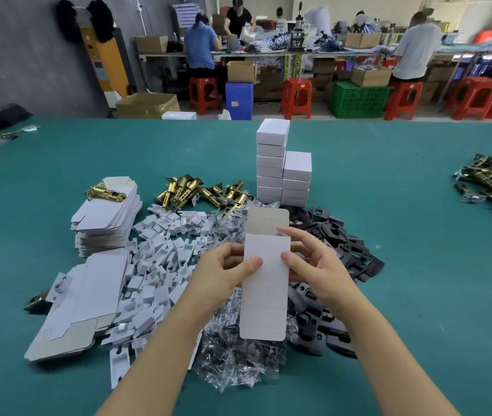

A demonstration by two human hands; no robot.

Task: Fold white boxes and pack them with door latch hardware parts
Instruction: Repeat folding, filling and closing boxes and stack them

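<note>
Head view. Item: flat box (264, 283), white, unfolded, held above the parts pile on the table (419, 265). Long axis runs away from me, grey flap at the far end. My left hand (223, 271) pinches its left edge, thumb on the face; my right hand (314, 265) pinches the right edge, fingers reaching toward the flap. Both hands equally near. Next, I judge: squeeze the edges inward to open it. Finished boxes (283, 166) stacked beyond.
</note>
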